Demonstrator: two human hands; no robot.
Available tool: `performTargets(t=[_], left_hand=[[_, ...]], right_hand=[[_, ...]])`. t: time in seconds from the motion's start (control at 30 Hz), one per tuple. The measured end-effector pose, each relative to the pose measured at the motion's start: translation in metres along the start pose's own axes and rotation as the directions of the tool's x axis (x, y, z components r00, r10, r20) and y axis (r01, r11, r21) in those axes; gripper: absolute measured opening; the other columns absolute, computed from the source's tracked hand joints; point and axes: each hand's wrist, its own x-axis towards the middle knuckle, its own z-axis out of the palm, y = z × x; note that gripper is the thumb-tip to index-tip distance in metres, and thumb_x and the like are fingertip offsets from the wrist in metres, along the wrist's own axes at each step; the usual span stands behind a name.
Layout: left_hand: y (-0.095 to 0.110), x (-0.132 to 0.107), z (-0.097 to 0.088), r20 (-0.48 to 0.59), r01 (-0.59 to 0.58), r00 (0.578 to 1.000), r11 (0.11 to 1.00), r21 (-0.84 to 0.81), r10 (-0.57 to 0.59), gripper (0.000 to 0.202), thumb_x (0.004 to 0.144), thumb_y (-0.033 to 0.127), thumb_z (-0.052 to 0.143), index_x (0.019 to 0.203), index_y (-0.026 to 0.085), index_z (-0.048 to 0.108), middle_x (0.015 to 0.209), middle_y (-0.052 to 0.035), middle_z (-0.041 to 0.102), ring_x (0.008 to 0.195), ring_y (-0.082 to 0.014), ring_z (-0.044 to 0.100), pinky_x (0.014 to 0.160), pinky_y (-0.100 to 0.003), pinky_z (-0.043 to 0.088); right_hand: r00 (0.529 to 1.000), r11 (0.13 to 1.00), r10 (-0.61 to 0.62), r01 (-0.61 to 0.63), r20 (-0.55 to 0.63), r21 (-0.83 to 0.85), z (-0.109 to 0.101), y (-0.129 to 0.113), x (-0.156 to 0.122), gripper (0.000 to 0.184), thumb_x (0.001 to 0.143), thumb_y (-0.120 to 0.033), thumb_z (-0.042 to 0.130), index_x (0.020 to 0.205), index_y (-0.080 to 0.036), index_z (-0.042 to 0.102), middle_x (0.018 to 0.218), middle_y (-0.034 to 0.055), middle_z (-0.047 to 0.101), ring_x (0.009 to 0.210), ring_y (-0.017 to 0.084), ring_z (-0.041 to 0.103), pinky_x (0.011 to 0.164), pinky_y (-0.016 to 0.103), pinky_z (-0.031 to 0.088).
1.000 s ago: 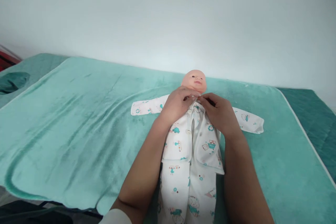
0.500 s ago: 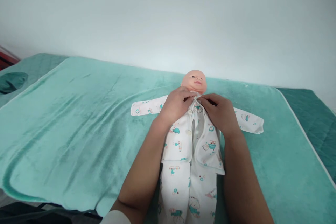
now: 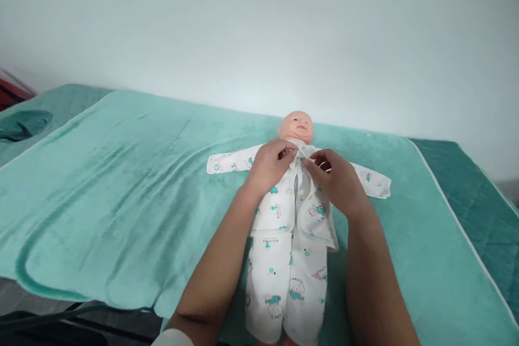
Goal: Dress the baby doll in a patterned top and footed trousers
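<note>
A baby doll [image 3: 296, 126] lies on its back, head away from me, arms stretched out sideways. It wears a white printed baby shirt [image 3: 274, 210] and matching trousers [image 3: 267, 286]. Both my hands are at the neck of the shirt. My left hand [image 3: 272, 166] pinches the front edge on the left. My right hand [image 3: 335, 179] has thumb and fingers closed on the opposite edge, just beside it. Below the hands the shirt front hangs open, and small buttons show along its left edge. My fingers partly hide the collar fastening.
Under the doll a light green plush blanket [image 3: 133, 173] with pale piping covers a darker green quilted mat [image 3: 466, 189]. A white wall [image 3: 243, 38] stands directly behind. At the lower left, beyond the blanket's edge, are dark bars [image 3: 81, 316] and grey floor.
The view has shifted slightly, so more of the doll's legs shows. My hands stay at the collar, a little lower against the doll, and my right fingers have moved slightly on the edge.
</note>
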Motion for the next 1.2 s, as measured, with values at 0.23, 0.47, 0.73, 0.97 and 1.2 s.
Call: performTargets(t=[0.23, 0.47, 0.73, 0.97, 1.2], left_hand=[[0.004, -0.022, -0.013, 0.120, 0.070, 0.991, 0.994, -0.080, -0.060, 0.020, 0.087, 0.039, 0.063, 0.081, 0.021, 0.066, 0.076, 0.0004, 0.060, 0.069, -0.0133, 0.051, 0.066, -0.026, 0.040], [0.002, -0.024, -0.019, 0.195, 0.108, 0.977, 0.991, -0.080, -0.091, 0.013, 0.083, 0.032, 0.066, 0.077, 0.021, 0.062, 0.071, 0.0021, 0.057, 0.064, -0.0115, 0.047, 0.062, -0.026, 0.038], [0.012, -0.025, -0.015, 0.192, 0.200, 0.969, 0.944, -0.263, -0.152, 0.021, 0.088, 0.041, 0.062, 0.081, 0.021, 0.059, 0.063, 0.0048, 0.049, 0.052, -0.0083, 0.039, 0.053, -0.024, 0.032], [0.015, -0.026, -0.011, 0.268, 0.286, 0.944, 0.888, -0.361, -0.195, 0.023, 0.087, 0.040, 0.065, 0.085, 0.018, 0.062, 0.069, 0.0013, 0.060, 0.055, -0.0074, 0.048, 0.052, -0.021, 0.035], [0.012, -0.024, -0.013, 0.312, 0.326, 0.927, 0.862, -0.388, -0.210, 0.017, 0.085, 0.034, 0.067, 0.085, 0.016, 0.065, 0.068, 0.0006, 0.063, 0.059, -0.0078, 0.054, 0.055, -0.020, 0.041]], right_hand=[[0.995, 0.986, 0.036, -0.050, -0.092, -0.161, 0.012, -0.009, -0.025, 0.025, 0.087, -0.046, 0.060, 0.082, -0.022, 0.057, 0.081, 0.0041, 0.065, 0.072, 0.019, 0.055, 0.065, 0.032, 0.037], [0.996, 0.995, 0.089, -0.088, -0.028, 0.037, 0.004, 0.005, -0.025, 0.020, 0.085, -0.040, 0.061, 0.081, -0.021, 0.065, 0.072, 0.0012, 0.064, 0.065, 0.016, 0.054, 0.061, 0.030, 0.039], [0.986, 0.880, 0.160, -0.125, -0.038, 0.459, 0.010, 0.008, -0.022, 0.024, 0.080, -0.044, 0.070, 0.083, -0.020, 0.070, 0.066, -0.0017, 0.056, 0.057, 0.011, 0.044, 0.051, 0.025, 0.034], [0.982, 0.866, 0.186, -0.143, -0.043, 0.480, 0.019, -0.001, -0.029, 0.025, 0.079, -0.042, 0.073, 0.088, -0.019, 0.074, 0.072, -0.0005, 0.062, 0.061, 0.010, 0.047, 0.054, 0.024, 0.038], [0.981, 0.821, 0.196, -0.157, -0.013, 0.549, 0.020, 0.007, -0.028, 0.029, 0.075, -0.041, 0.077, 0.094, -0.020, 0.076, 0.082, 0.0018, 0.068, 0.069, 0.012, 0.055, 0.057, 0.023, 0.042]])
